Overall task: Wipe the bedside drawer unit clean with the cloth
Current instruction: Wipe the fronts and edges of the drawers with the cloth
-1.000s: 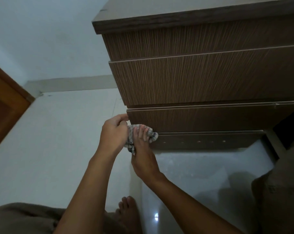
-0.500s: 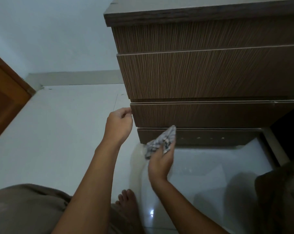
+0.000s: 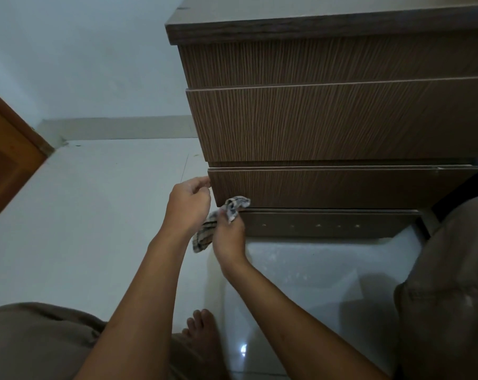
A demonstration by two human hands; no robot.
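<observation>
So the right hand [image 3: 228,234] has the checked cloth [image 3: 227,215] pinched in its grip, bunched up against the bottom left corner of the lower drawer front [image 3: 342,187] on the drawer unit [image 3: 328,119]. Left hand [image 3: 190,204] is loosely curled at that drawer's left edge, holding nothing. Looks like wiping that bottom edge; next I'd drag the cloth rightwards along it.

The drawer unit [image 3: 328,119] fills the upper right of the frame. At centre, the left hand [image 3: 188,207] sits left of the cloth [image 3: 227,215], the right hand [image 3: 229,237] below it.
</observation>
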